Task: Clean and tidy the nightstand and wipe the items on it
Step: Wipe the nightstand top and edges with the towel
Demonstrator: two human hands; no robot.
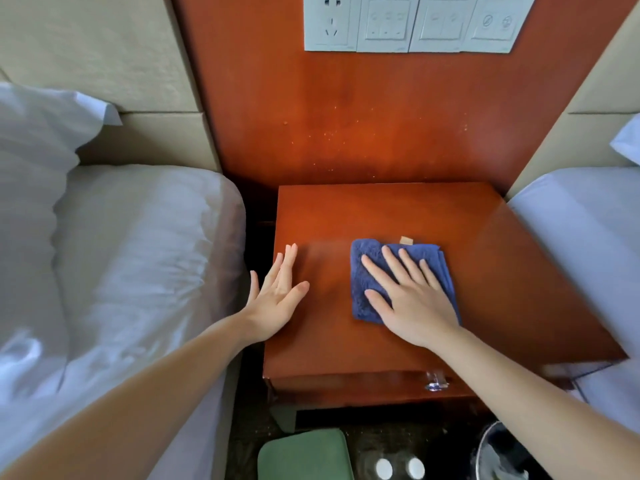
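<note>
The right hand (412, 299) lies flat on the folded blue cloth (370, 249), fingers straight and spread, pressing it onto the nightstand surface (381, 209) near its middle. At nine o'clock of the cloth, the left hand (277, 299) is at the surface's edge, fingers straight, holding nothing.

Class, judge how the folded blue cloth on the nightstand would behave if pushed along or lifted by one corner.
Pushed, the blue cloth probably slides easily: the nightstand top looks glossy. Lifted by a corner, it would likely droop and unfold, being soft folded terry.
</note>
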